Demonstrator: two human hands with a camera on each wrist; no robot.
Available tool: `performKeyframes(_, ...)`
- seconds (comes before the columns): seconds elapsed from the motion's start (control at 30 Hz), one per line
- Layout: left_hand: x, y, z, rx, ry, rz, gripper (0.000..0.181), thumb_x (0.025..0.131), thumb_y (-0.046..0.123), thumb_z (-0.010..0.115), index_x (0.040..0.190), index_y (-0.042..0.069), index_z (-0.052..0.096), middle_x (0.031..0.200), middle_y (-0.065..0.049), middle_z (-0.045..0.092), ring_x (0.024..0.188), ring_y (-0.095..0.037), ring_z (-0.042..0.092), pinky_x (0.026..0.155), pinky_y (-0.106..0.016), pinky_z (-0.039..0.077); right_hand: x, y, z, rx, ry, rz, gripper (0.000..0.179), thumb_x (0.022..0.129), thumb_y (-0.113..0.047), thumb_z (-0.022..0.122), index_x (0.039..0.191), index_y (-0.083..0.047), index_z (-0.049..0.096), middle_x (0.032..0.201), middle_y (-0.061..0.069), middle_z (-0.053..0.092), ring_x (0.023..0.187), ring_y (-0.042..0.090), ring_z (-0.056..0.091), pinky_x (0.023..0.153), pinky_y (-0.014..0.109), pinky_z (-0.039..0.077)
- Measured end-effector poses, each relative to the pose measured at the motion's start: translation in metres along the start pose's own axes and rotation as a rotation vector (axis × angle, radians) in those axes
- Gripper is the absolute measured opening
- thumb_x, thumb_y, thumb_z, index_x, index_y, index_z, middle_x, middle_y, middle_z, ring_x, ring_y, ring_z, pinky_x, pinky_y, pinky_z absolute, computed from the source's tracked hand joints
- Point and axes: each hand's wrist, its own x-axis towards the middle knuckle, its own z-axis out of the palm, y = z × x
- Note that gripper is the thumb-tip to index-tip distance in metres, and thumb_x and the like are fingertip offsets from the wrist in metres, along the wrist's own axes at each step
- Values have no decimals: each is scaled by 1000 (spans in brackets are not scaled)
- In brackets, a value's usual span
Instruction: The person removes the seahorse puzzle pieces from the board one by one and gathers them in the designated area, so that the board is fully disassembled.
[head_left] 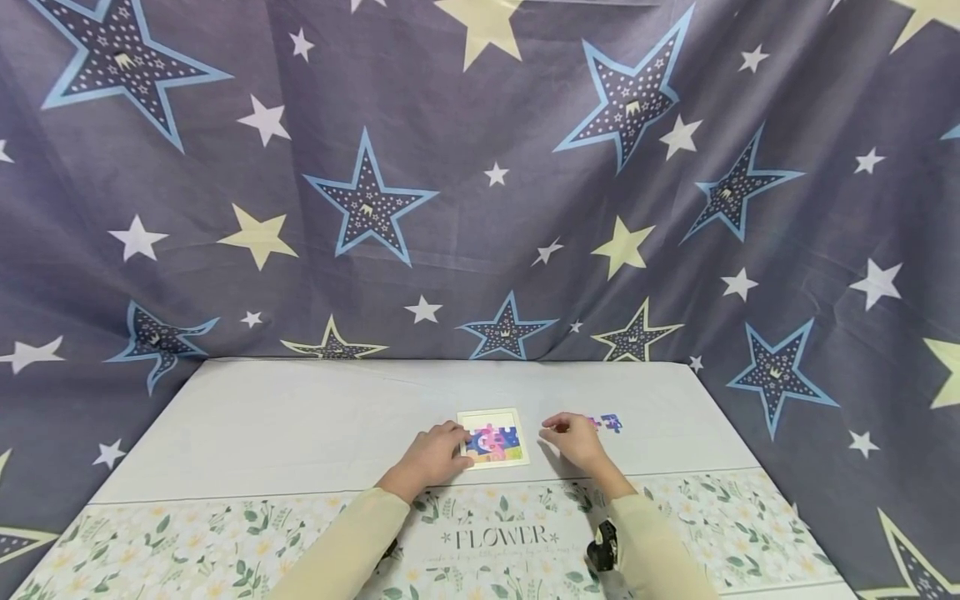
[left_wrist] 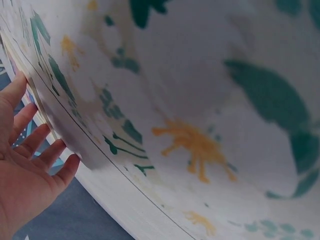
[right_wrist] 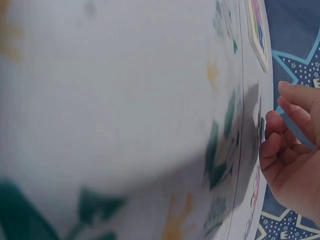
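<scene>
puzzle tray (head_left: pixel 489 418), lower centre — bottom filled, top bare; left hand (head_left: pixel 433 453) relaxed against it, right hand (head_left: pixel 576 440) curled, holding unclear — loose pieces (head_left: pixel 612 422) remain rightward.

The frame (head_left: pixel 489 412) is coloured cream, the puzzle picture (head_left: pixel 495 445) pink, blue, yellow and green, the loose pieces (head_left: pixel 612 422) blue and pink. The white worktop (head_left: pixel 300 425) is banded with green-and-yellow floral print; the grey-purple curtain (head_left: pixel 465 117) is star-patterned in white, yellow and light blue.
</scene>
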Motion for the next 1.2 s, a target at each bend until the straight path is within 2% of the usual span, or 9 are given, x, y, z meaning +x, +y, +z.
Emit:
performKeyframes(0.2, 0, 0, -1, -2, 4, 12, 43, 89, 37, 61, 124, 13, 58, 130, -8, 53, 121, -27, 51, 100, -49, 43, -2, -7, 9, 50, -73, 34, 20, 84, -18, 67, 100, -5, 68, 76, 5, 57, 55, 12, 50, 49, 24, 45)
performKeyframes(0.57, 0, 2, 0, -12, 0, 9, 43, 89, 37, 61, 124, 13, 58, 130, -8, 53, 121, -27, 51, 100, -50, 42, -5, -13, 22, 75, -136, 28, 25, 84, -18, 69, 107, -6, 66, 81, 6, 57, 62, 13, 50, 52, 24, 46)
performKeyframes(0.73, 0, 1, 1, -16, -3, 8, 43, 89, 37, 60, 124, 12, 58, 130, -8, 53, 122, -27, 50, 101, -50, 41, -6, -16, 27, 95, -143, 17, 31, 83, -17, 70, 111, -6, 64, 78, 6, 56, 58, 13, 48, 49, 24, 44)
performKeyframes(1.03, 2, 0, -2, -28, -16, 17, 41, 89, 36, 61, 122, 11, 59, 130, -10, 53, 120, -29, 51, 100, -52, 41, -1, -22, 33, -44, -140, 5, 40, 82, -24, 72, 118, -9, 61, 81, 4, 55, 68, 15, 46, 56, 25, 38)
performKeyframes(1.2, 2, 0, -4, -32, -30, 13, 40, 90, 36, 60, 122, 12, 59, 131, -9, 52, 121, -28, 50, 101, -51, 41, 1, -21, 35, -89, -165, -16, 39, 83, -26, 71, 119, -12, 62, 77, 3, 53, 65, 15, 44, 54, 26, 35)
